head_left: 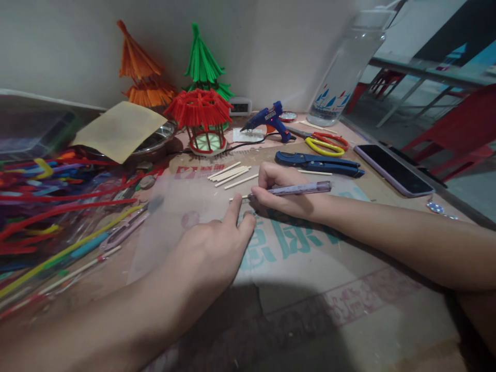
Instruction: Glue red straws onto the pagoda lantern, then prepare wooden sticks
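My right hand [279, 194] is closed around a purple pen [304, 189], its tip down at a short thin wooden stick [234, 199] on the work sheet. My left hand [213, 243] holds that stick down, its index fingertip pressed on it and the thumb stretched out alongside. Beyond the fingers lies a small bunch of similar wooden sticks [232, 175]. A blue-handled cutter [318, 163] rests behind my right hand. Farther back stands a red fuzzy-roofed model [199, 111] with thin brown posts on a pale round base.
Behind are orange [143, 62] and green [203, 57] fuzzy models, a blue glue gun [271, 120], scissors [329, 144] and a tall clear bottle [346, 72]. A phone [395, 168] lies at the right edge. Colourful pipe cleaners [62, 201] crowd the left, near a sheet-topped metal bowl [165, 135].
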Demonstrator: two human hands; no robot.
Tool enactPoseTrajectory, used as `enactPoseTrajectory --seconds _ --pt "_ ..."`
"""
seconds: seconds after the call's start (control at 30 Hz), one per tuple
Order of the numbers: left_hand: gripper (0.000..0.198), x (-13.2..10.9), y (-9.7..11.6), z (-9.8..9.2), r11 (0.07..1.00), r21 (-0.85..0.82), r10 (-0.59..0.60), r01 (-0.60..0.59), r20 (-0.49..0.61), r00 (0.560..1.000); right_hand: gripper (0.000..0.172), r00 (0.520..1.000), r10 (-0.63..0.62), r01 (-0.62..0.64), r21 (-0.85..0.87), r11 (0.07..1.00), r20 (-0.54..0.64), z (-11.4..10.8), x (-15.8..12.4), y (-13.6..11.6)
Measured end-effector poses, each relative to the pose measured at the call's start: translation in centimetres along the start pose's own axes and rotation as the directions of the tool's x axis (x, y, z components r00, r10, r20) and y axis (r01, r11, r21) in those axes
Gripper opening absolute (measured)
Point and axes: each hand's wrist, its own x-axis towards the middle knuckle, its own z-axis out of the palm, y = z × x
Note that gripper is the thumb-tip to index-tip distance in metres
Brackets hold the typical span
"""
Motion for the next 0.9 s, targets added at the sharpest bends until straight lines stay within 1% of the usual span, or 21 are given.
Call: enactPoseTrajectory --seconds 0.13,0.2,0.27,0.3,0.33,0.4,0.47,0.5,0.6,0.7,0.77,0.8,0.9 --pt "0.059 0.0 0.0 0.0 1.000 -0.019 -0.006 0.006 0.006 1.000 0.023 1.000 0.029 -0.029 0.003 1.000 0.011 0.0 0.0 -0.2" --pt "0.060 0.0 0.0 -0.1 0.999 -0.032 -0.010 0.010 0.003 1.000 0.024 0.999 0.031 -0.031 0.024 0.999 -0.018 -0.2 0.0 -0.1" --pt "0.059 0.0 0.1 -0.3 0.999 -0.036 -0.013 0.014 0.019 1.000 0.022 0.998 -0.008 0.008 0.015 1.000 -0.059 -0.5 0.1 0.3" --pt "0.058 0.1 0.1 -0.4 0.999 -0.032 -0.018 0.019 0.036 0.999 0.021 0.997 -0.045 0.044 -0.017 0.999 -0.061 -0.7 0.2 0.6" --pt "0.057 0.1 0.2 -0.5 0.999 -0.024 -0.023 0.024 0.051 0.998 0.020 0.995 -0.094 0.091 -0.066 0.994 -0.043 -0.9 0.3 1.0" --pt "0.057 0.1 0.2 -0.7 1.000 -0.008 -0.024 0.025 0.060 0.998 0.019 0.979 -0.196 0.201 -0.173 0.964 0.049 -1.4 0.6 1.9" --pt "0.056 0.1 0.3 -0.8 1.000 0.000 -0.022 0.022 0.055 0.998 0.019 0.953 -0.268 0.297 -0.252 0.921 0.142 -1.6 0.7 2.8" --pt "0.055 0.1 0.3 -0.8 1.000 0.000 -0.017 0.017 0.055 0.998 0.020 0.941 -0.291 0.329 -0.275 0.904 0.171 -1.7 0.7 3.1" --pt "0.051 -0.1 0.4 -0.7 1.000 -0.004 0.005 -0.005 0.033 0.999 0.023 0.933 -0.314 0.355 -0.320 0.878 0.173 -1.5 0.6 3.7" --pt "0.049 -0.3 0.5 -0.6 1.000 0.025 0.020 -0.020 -0.025 0.999 0.023 0.947 -0.291 0.321 -0.363 0.875 0.136 -1.1 0.9 3.7" --pt "0.048 -0.5 0.5 -0.6 0.998 0.056 0.024 -0.021 -0.054 0.998 0.024 0.949 -0.287 0.317 -0.401 0.860 0.135 -0.8 1.7 3.6" --pt "0.048 -0.6 0.5 -0.6 0.998 0.067 0.026 -0.022 -0.064 0.998 0.024 0.942 -0.302 0.337 -0.429 0.838 0.149 -0.7 2.2 3.6" --pt "0.050 -0.6 0.4 -0.4 0.997 0.070 0.032 -0.026 -0.083 0.996 0.023 0.906 -0.365 0.422 -0.531 0.735 0.216 -0.6 4.2 3.6"
